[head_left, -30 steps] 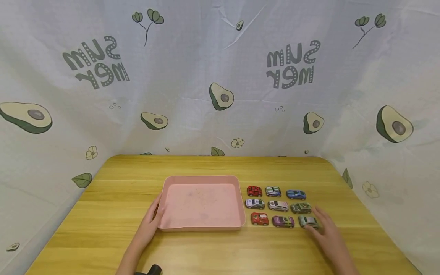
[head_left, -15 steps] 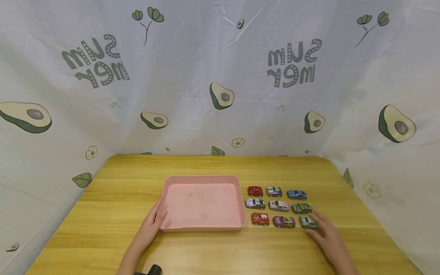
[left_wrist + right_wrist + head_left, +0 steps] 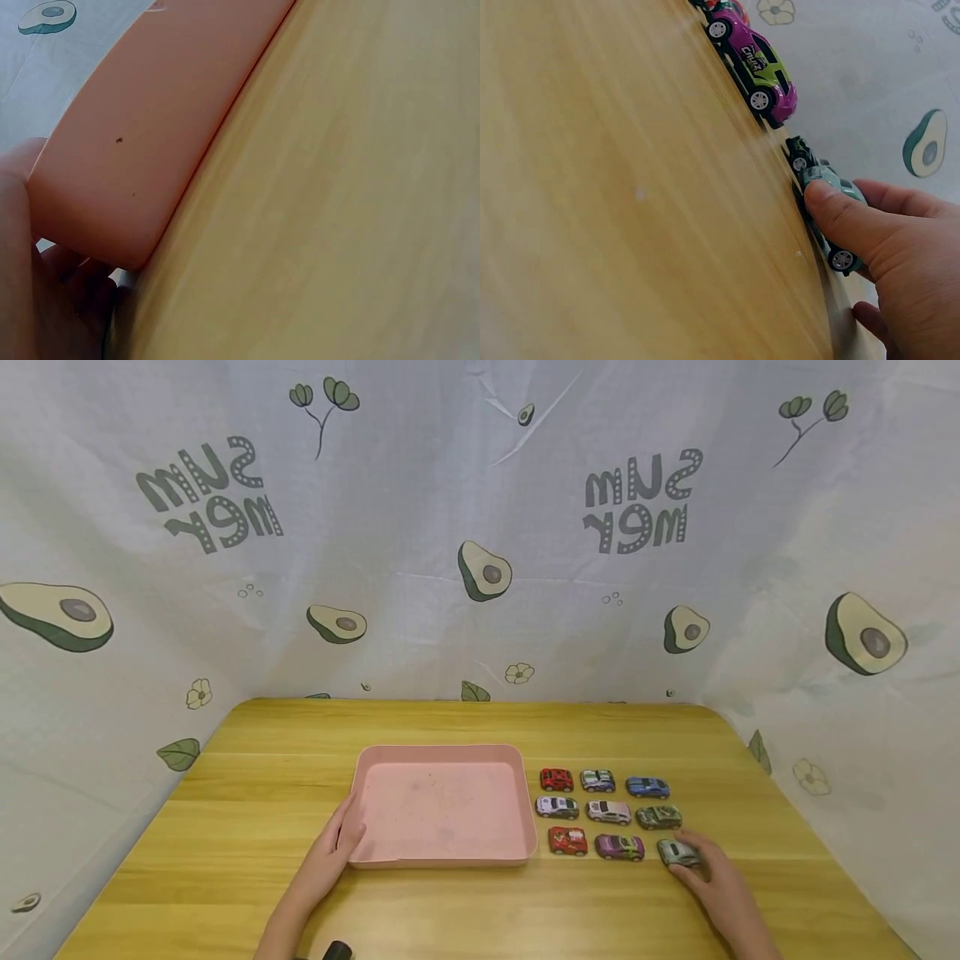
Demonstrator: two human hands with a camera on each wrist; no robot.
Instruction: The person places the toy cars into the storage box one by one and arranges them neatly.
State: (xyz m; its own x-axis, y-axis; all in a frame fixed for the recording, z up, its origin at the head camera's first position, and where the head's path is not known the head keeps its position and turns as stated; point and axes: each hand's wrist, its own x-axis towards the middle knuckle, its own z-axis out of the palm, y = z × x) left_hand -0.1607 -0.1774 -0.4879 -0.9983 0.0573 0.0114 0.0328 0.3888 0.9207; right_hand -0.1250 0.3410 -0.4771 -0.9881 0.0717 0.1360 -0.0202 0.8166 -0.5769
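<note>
On the wooden table stands a shallow pink tray (image 3: 442, 810). My left hand (image 3: 326, 852) holds its left side, thumb over the rim and fingers against the outside; in the left wrist view some fingers are hidden behind the tray wall (image 3: 135, 150). At the front right corner of a group of small toy cars, my right hand (image 3: 720, 885) pinches a pale grey-green toy car (image 3: 677, 852) between thumb and fingers. The right wrist view has the thumb on the near side of that toy car (image 3: 832, 176), low at the table surface.
Left of the held car sit a purple-and-green car (image 3: 619, 847) and a red car (image 3: 567, 841). Behind it is a camouflage-green car (image 3: 659, 817), with several more in rows. A black object (image 3: 337, 951) shows by the left wrist. A patterned cloth (image 3: 420, 527) hangs behind the table.
My right fingers have closed on the grey-green car, which has shifted slightly right and towards me, away from the camouflage car. The left hand and tray stay put.
</note>
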